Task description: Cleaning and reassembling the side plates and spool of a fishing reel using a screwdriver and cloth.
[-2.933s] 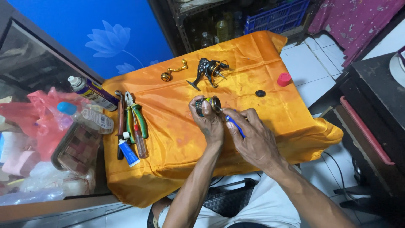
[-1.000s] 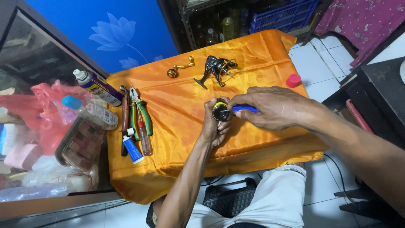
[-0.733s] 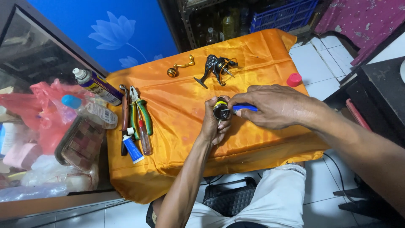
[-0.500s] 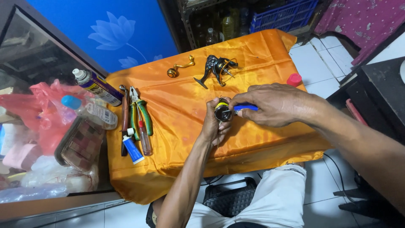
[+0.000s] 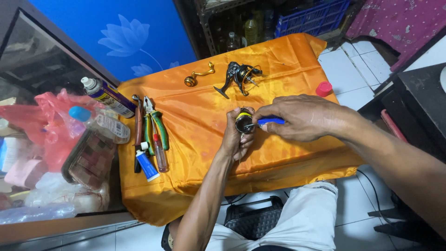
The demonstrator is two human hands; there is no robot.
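The left hand (image 5: 236, 137) is gripping a small round spool (image 5: 243, 122), dark with a yellow-green rim, its fingers curled closed around it above the middle of the orange cloth (image 5: 195, 153). The right hand (image 5: 302, 117) is reaching in from the right, its fingers pinched narrowly on a blue-handled tool (image 5: 268, 122) whose thin metal tip is touching the spool.

Farther away on the cloth, a dark fishing reel body (image 5: 239, 75) is lying on its side, and to its left a gold crank handle (image 5: 197, 77) is resting apart from it. A red cap (image 5: 324, 88) is sitting near the right edge of the cloth.

Along the left side of the cloth, green-handled pliers (image 5: 156, 126), a brown-handled tool (image 5: 137, 122), a small clear-handled screwdriver (image 5: 159, 152) and a little blue and white tube (image 5: 147, 162) are lying close together. Just beyond the left edge, a spray can (image 5: 107, 95) is leaning beside a clear bottle with a blue cap (image 5: 101, 124) and a pink plastic bag (image 5: 46, 122).
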